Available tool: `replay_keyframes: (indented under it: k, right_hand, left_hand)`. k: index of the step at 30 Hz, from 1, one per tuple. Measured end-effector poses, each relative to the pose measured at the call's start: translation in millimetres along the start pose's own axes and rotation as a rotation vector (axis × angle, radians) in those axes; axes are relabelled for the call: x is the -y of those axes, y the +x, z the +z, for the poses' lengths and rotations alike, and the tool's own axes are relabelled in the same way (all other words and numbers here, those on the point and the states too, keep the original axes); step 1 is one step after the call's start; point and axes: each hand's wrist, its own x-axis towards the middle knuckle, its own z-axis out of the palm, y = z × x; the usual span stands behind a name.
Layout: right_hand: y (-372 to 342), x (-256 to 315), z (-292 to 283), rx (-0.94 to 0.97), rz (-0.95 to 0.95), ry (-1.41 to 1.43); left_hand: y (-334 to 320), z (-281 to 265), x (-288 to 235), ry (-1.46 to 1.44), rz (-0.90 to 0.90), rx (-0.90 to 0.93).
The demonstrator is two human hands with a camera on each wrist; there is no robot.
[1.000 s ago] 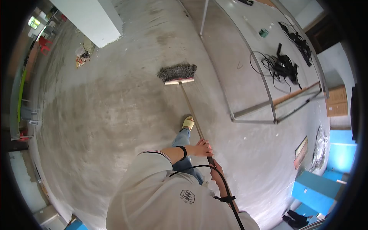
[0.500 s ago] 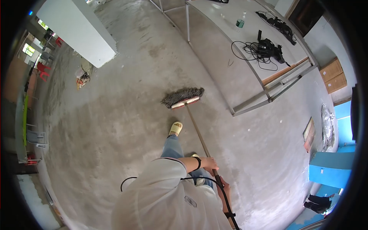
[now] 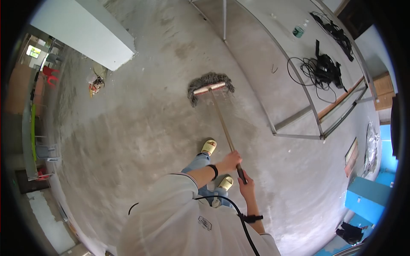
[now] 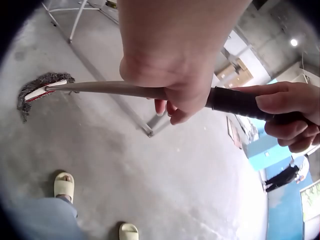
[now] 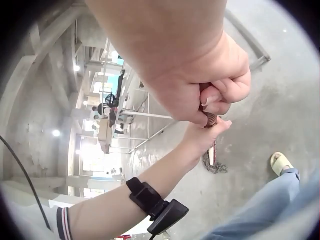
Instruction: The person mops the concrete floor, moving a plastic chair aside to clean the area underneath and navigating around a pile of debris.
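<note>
A mop with a grey string head (image 3: 210, 80) lies on the concrete floor ahead of the feet, its wooden handle (image 3: 223, 121) slanting back to the body. My left hand (image 3: 231, 161) grips the handle just above its dark end grip, with fingers wrapped round it. Lower down, my right hand (image 3: 247, 184) holds the dark grip (image 4: 237, 102) at the handle's end. In the left wrist view the right hand (image 4: 290, 112) has its thumb along the grip. The right wrist view shows the left hand (image 5: 205, 134) beyond the curled right hand (image 5: 215, 95).
A metal-framed table (image 3: 299, 113) on the right bears black cables (image 3: 326, 72) and a bottle (image 3: 298, 31). A white pillar (image 3: 92, 36) and a small debris pile (image 3: 97, 84) are at the upper left. Blue boxes (image 3: 365, 198) stand at the lower right.
The mop head has moved forward from the feet since half a second ago, and its strands now trail back at both ends. Both hands have moved forward with the handle. The second slipper shows more fully.
</note>
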Motion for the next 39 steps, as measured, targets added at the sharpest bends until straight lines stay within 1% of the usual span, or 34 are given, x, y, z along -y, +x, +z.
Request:
replay_keyframes:
  k: [1, 3, 5, 6, 8, 9, 10, 11, 12, 13, 14, 15, 16, 18, 19, 21, 23, 25, 27, 29, 30, 32, 33, 35, 36, 37, 39]
  right_hand:
    - [23, 21, 6, 0.019, -0.010, -0.012]
    - [60, 59, 20, 0.036, -0.021, -0.035]
    - [91, 83, 36, 0.035, -0.118, -0.043]
    - [104, 90, 45, 0.039, -0.126, -0.059]
    - [116, 89, 63, 0.038, -0.252, -0.043]
    - [114, 85, 69, 0.040, -0.260, -0.055]
    - [113, 79, 73, 0.077, -0.222, -0.047]
    - [105, 83, 72, 0.111, -0.187, -0.037]
    - [91, 83, 70, 0.149, -0.104, 0.046]
    - [75, 86, 63, 0.138, -0.117, 0.049]
    - [55, 86, 56, 0.171, -0.066, 0.082]
    - [37, 77, 53, 0.206, -0.012, 0.115]
    - [20, 60, 52, 0.214, -0.001, 0.155]
    - [-13, 24, 41, 0.213, 0.007, 0.181]
    - [-30, 4, 37, 0.218, 0.030, 0.209]
    - [-71, -31, 21, 0.249, 0.064, 0.236]
    - [-111, -81, 11, 0.265, 0.047, 0.193]
    - [-153, -130, 5, 0.219, -0.130, 0.219]
    - [-199, -145, -7, 0.279, 0.095, 0.116]
    - [-236, -175, -2, 0.217, 0.003, 0.087]
    - [-252, -181, -2, 0.210, 0.001, 0.106]
    - [-276, -175, 2, 0.198, 0.068, 0.070]
    - [-279, -169, 6, 0.131, -0.045, 0.052]
    - [-274, -142, 10, 0.080, 0.017, -0.080]
    - [-263, -132, 14, 0.130, 0.158, -0.183]
    - [-258, -132, 18, 0.123, 0.161, -0.173]
    - [-224, -133, 16, 0.143, 0.140, -0.265]
  left_hand:
    - [10, -14, 23, 0.048, -0.030, -0.006]
    - [25, -48, 65, 0.087, 0.015, -0.058]
    - [36, -64, 105, 0.109, -0.009, -0.044]
    - [40, -75, 120, 0.103, -0.015, -0.060]
    - [34, -87, 135, 0.110, 0.014, -0.034]
    - [27, -86, 134, 0.106, 0.011, -0.048]
    - [21, -86, 132, 0.140, 0.014, -0.066]
    - [16, -88, 127, 0.177, 0.020, -0.085]
    - [7, -86, 117, 0.174, 0.006, -0.068]
    - [0, -82, 107, 0.186, 0.016, -0.077]
    - [-9, -75, 94, 0.185, 0.012, -0.039]
    - [-19, -66, 80, 0.183, 0.006, 0.000]
    - [-31, -56, 62, 0.190, 0.010, -0.002]
    - [-45, -43, 26, 0.216, 0.067, 0.096]
    - [-52, -31, 12, 0.231, 0.068, 0.102]
    - [-69, 4, -23, 0.180, 0.131, 0.220]
    - [-86, 32, -65, 0.174, 0.146, 0.362]
    - [-104, 62, -105, 0.168, 0.156, 0.488]
    - [-126, 97, -134, 0.135, 0.201, 0.554]
    - [-142, 105, -163, 0.111, 0.211, 0.694]
    - [-146, 106, -174, 0.126, 0.214, 0.707]
    - [-148, 104, -181, 0.018, 0.281, 0.966]
    - [-148, 99, -179, 0.036, 0.274, 0.990]
    - [-150, 95, -176, 0.086, 0.208, 1.010]
    - [-155, 105, -165, 0.107, 0.147, 0.930]
    - [-164, 115, -157, 0.115, 0.153, 0.937]
    - [-158, 123, -139, 0.152, 0.091, 0.622]
